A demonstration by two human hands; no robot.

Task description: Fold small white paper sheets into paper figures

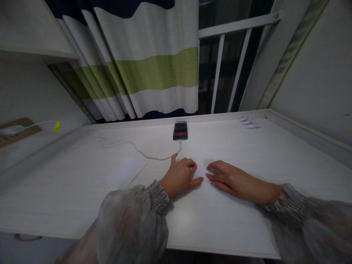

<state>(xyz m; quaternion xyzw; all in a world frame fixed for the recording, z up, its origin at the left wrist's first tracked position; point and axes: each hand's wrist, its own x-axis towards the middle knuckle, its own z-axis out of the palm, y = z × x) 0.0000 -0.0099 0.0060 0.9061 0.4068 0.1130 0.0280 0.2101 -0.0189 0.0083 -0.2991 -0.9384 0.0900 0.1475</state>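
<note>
A small piece of white paper [201,169] lies on the white desk between my two hands, hard to make out against the surface. My left hand [180,176], with a ring on one finger, has its fingers curled and its thumb at the paper's near side, holding it down. From the right, my right hand [233,181] reaches toward the same paper. Its fingers are a little apart, with the tips close to the paper's right edge; whether they touch it I cannot tell. Left of my left hand, a larger white sheet [126,171] lies flat.
A phone [180,131], its screen blurred, stands at the desk's back with a white cable [154,158] running left. Several small folded white paper pieces [249,121] sit in the back right corner. A striped curtain [159,69] hangs behind the desk [220,227].
</note>
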